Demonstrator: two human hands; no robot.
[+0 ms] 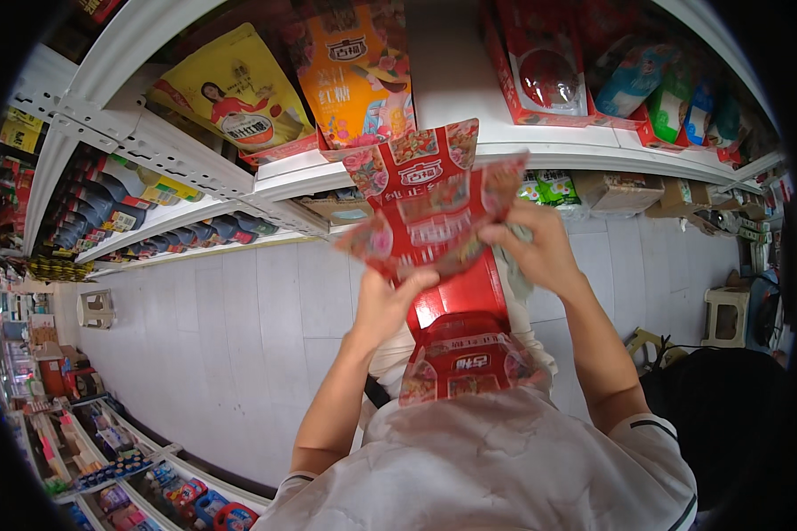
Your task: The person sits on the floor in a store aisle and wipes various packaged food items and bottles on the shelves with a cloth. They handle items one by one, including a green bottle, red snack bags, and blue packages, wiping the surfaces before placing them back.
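Observation:
My left hand (388, 305) pinches the lower left of a red printed pouch (438, 232), which is tilted and blurred. At its right side, my right hand (538, 242) grips the same pouch. A grey-green cloth (521, 265) hangs below my right fingers; whether they hold it I cannot tell. Just beyond, a matching red pouch (415, 166) shows above the blurred one; its lower part is hidden. Under my hands an open red box (471, 292) rests on my lap. Another red pouch (471, 365) stands at the box's near end, against my shirt.
Ahead, a white shelf (451, 106) carries a yellow pouch (239, 99), an orange pouch (358, 86) and red display boxes (544, 79). Dark bottles (99, 206) line the left shelves. Cardboard boxes (621, 192) sit low at right. Plastic stools (726, 315) stand on the floor.

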